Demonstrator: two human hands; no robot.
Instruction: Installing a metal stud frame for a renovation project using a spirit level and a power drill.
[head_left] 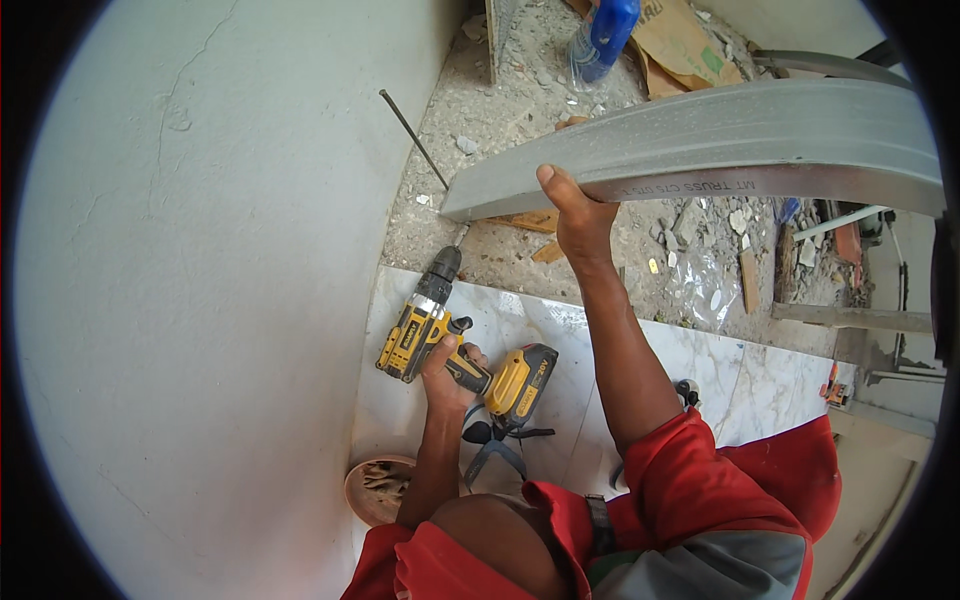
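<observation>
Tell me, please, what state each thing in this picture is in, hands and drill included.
Left hand: closed around the drill's grip.
Cordless drill: held, battery fitted, chuck pointing up toward the channel's end.
Right hand: gripping the channel's lower edge.
Metal channel: held up off the floor.
Blue bottle: lying on the rubble.
Bowl: on the floor, holding some bits.

A cordless drill (pixel 455 345) is held low beside the wall (pixel 200 300), left of the metal channel (pixel 720 140); rubble (pixel 520 90) is spread behind it. A bowl (pixel 365 490) is set below.
</observation>
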